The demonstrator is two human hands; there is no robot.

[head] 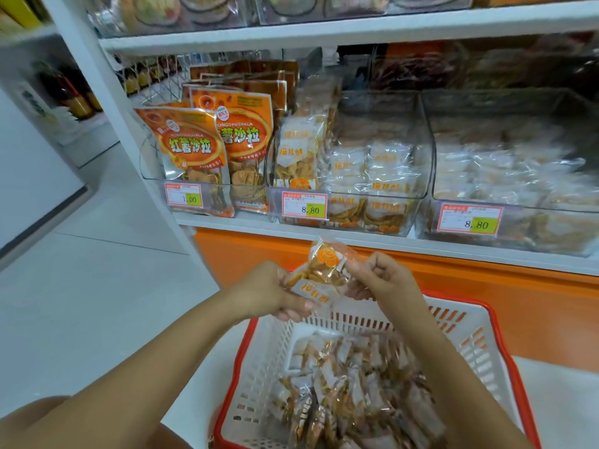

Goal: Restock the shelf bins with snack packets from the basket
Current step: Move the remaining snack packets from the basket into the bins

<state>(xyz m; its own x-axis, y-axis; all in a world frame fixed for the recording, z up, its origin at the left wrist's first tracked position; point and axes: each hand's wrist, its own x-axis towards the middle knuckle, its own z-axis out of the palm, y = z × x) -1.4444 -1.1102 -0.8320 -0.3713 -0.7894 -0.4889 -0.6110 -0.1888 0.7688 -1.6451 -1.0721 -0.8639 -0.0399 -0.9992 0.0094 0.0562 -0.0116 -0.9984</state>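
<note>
Three clear bins [350, 189] sit side by side on the white shelf [324, 30], price tags on their fronts, above an orange base panel and pale floor. Below me stands the red-rimmed white basket [479, 335], heaped with snack packets [353, 384]. My left hand [269, 291] and right hand [382, 277] are both closed on one packet [319, 273], raised above the basket, just under the middle bin.

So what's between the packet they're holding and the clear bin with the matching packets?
In the head view, only the white shelf edge and its orange front panel lie between the held packet and the middle bin.
</note>
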